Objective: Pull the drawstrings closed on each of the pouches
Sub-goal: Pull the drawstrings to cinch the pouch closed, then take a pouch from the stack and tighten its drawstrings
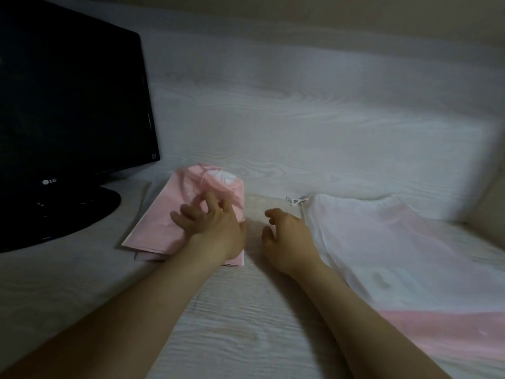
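Head view: two pouches on pale table (246, 324).
Black monitor (68, 105) far left; pink pouch (164, 222), neck gathered, under left hand (216, 228), fingers (210, 199) spread, resting, gripping nothing; right hand (289, 239) loosely curled, empty, between pouches; white pouch (382, 242) flat at right.

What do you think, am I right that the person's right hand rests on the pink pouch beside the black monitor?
Not quite: the head view shows the left hand resting on the pink pouch beside the black monitor.
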`<state>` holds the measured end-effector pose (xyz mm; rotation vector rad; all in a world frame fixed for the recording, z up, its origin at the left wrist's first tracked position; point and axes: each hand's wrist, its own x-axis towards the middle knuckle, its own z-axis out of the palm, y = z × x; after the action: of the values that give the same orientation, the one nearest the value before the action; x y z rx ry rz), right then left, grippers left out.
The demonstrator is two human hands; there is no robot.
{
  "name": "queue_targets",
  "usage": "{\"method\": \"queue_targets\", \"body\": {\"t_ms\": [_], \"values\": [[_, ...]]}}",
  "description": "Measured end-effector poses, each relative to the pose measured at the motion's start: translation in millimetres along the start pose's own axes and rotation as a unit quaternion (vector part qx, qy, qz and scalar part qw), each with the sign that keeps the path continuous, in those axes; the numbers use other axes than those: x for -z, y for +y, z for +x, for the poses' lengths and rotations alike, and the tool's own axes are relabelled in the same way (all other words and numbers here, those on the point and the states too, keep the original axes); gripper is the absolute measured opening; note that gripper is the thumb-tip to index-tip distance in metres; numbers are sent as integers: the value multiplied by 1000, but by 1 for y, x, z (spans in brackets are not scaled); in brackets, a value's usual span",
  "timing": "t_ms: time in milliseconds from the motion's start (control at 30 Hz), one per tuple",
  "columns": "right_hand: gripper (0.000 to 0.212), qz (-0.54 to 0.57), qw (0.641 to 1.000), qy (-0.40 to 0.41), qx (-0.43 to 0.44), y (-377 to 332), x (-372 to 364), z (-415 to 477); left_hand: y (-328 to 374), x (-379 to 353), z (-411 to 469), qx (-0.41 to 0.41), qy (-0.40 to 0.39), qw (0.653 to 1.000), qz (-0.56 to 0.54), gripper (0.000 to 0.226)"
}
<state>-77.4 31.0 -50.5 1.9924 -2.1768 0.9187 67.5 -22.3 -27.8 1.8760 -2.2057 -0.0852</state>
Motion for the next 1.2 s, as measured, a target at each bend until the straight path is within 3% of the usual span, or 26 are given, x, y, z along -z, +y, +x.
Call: {"method": "queue_targets", "body": {"t_ms": [267,600,767,900,1033,1100,1200], "values": [[40,16,999,-33,-24,8,7,-3,-21,10,12,26,33,999,11,125],[41,3,998,-54,-19,4,10,-5,-38,-2,32,68,-109,992,-8,118],[41,-3,998,-63,-29,1,12,-7,-52,-4,44,-21,-50,997,-51,101],[37,-36,997,-44,-47,1,14,-8,-33,5,29,-78,93,988,98,87],[32,-121,990,1,-67,3,28,-5,-15,2,19,-214,225,949,58,50],[34,-169,980,13,-103,7,39,-4,-9,-3,14,-309,201,929,-7,29],[37,-194,963,-13,-188,21,52,-9,-1,-13,5,-430,93,895,-72,16]]}}
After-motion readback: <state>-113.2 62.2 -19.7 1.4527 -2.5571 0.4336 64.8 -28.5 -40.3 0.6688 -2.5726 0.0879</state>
